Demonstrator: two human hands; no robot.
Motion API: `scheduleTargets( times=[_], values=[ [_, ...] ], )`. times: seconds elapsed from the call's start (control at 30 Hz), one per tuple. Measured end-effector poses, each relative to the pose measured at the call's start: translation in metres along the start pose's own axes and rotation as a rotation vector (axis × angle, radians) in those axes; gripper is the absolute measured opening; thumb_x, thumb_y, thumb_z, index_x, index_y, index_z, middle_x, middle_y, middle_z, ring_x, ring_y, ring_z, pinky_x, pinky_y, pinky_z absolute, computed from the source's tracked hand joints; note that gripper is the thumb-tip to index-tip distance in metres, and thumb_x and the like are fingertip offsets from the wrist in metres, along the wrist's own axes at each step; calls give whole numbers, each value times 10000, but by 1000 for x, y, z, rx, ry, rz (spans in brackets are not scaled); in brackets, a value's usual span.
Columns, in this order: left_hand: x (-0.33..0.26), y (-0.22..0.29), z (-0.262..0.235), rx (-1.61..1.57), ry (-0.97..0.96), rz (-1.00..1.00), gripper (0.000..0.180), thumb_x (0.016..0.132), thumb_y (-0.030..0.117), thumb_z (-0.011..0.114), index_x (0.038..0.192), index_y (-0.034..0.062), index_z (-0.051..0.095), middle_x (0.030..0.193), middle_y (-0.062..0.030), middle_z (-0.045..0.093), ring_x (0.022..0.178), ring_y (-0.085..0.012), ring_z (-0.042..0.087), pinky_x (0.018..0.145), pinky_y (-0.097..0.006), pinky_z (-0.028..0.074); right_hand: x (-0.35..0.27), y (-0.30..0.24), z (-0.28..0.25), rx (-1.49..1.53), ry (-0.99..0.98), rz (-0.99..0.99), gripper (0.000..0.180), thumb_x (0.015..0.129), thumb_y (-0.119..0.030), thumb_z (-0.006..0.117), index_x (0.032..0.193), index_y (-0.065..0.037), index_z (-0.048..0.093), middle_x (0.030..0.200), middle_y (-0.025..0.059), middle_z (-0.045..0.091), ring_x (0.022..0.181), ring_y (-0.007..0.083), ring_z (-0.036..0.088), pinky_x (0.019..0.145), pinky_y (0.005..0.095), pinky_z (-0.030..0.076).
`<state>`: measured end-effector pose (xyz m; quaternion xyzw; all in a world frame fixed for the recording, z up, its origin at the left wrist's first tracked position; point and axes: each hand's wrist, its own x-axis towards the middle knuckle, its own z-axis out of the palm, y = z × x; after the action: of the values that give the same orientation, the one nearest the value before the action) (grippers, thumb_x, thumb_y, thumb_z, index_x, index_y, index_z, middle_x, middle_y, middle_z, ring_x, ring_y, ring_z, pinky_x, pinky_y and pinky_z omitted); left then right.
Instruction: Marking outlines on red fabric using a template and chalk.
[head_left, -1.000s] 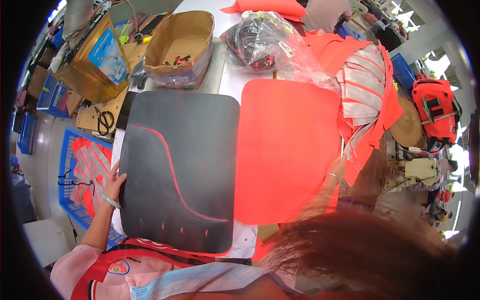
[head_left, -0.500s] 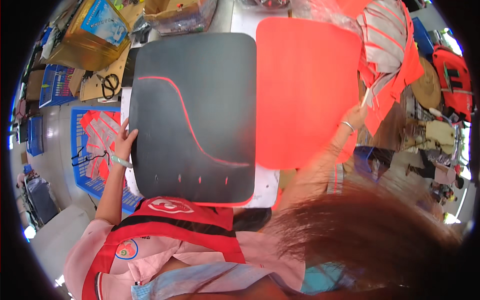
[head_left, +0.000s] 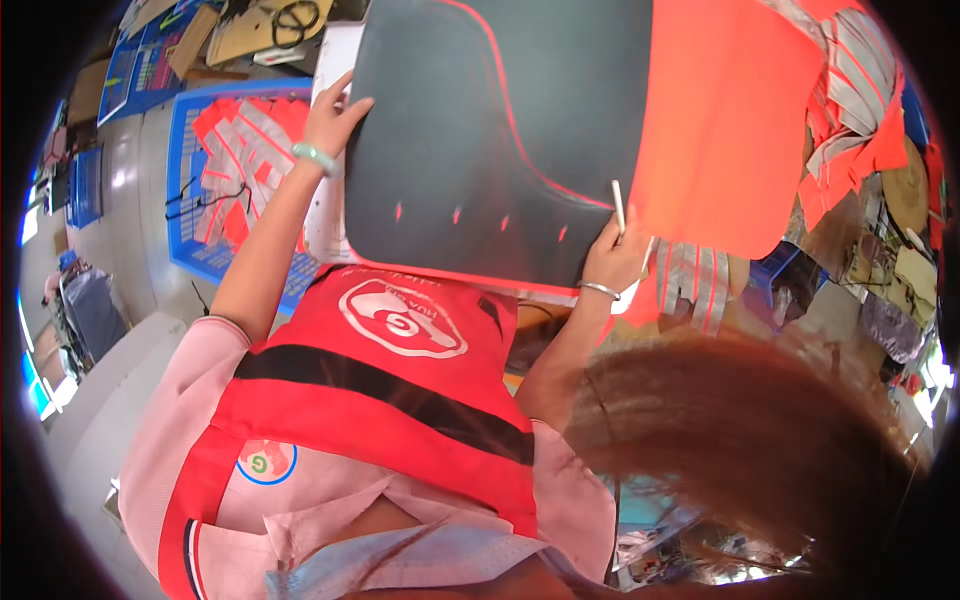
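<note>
A black template board point(head_left: 540, 90) with rounded corners lies in front of me on orange-red fabric, which edges out beneath it. A long S-shaped slot and several short slits in the board show the fabric's colour. My left hand point(head_left: 330, 122) rests at the board's left edge, thumb and fingers spread. At the lower right corner, my right hand point(head_left: 612, 258) is closed around a slim white pen-like stick point(head_left: 618, 206), which points up by the slot's lower end. To the right of the board lies a smooth orange-red panel point(head_left: 725, 130).
Left of the table stands a blue basket point(head_left: 182, 150) holding orange and grey striped pieces point(head_left: 250, 155). Black scissors point(head_left: 296, 22) lie at the upper left. Crumpled orange and silver-striped fabric point(head_left: 855, 80) is heaped at the far right, and more striped fabric point(head_left: 690, 285) hangs near my right hand.
My right hand has come from the orange panel's right edge to the board's lower right corner, still holding the stick. My left hand stays at the board's left edge. The whole view has shifted downward.
</note>
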<state>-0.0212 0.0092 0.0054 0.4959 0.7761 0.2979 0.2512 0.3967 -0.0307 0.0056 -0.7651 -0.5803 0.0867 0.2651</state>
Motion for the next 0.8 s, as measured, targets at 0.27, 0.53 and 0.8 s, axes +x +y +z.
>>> scheduleTargets(
  times=[0.27,0.53,0.8],
  values=[
    [4,5,9,169,20,118,620,742,399,691,1278,137,523,851,-106,518,754,-217,525,715,-306,448,-13,8,11,-97,121,-113,330,820,-137,576,1140,-59,603,871,130,556,794,309,558,675,395,457],
    [2,10,9,202,-10,117,620,761,387,702,1292,127,513,790,-60,480,702,-160,474,674,-285,424,-15,7,5,-152,53,-42,313,825,-136,570,1123,-48,608,872,149,568,788,312,562,663,399,463],
    [1,3,16,188,15,110,607,772,381,689,1298,140,506,774,-59,467,694,-164,467,669,-286,419,-17,11,8,-120,100,-126,308,819,-129,575,1111,-36,608,916,165,581,823,324,569,693,410,468]
  ],
)
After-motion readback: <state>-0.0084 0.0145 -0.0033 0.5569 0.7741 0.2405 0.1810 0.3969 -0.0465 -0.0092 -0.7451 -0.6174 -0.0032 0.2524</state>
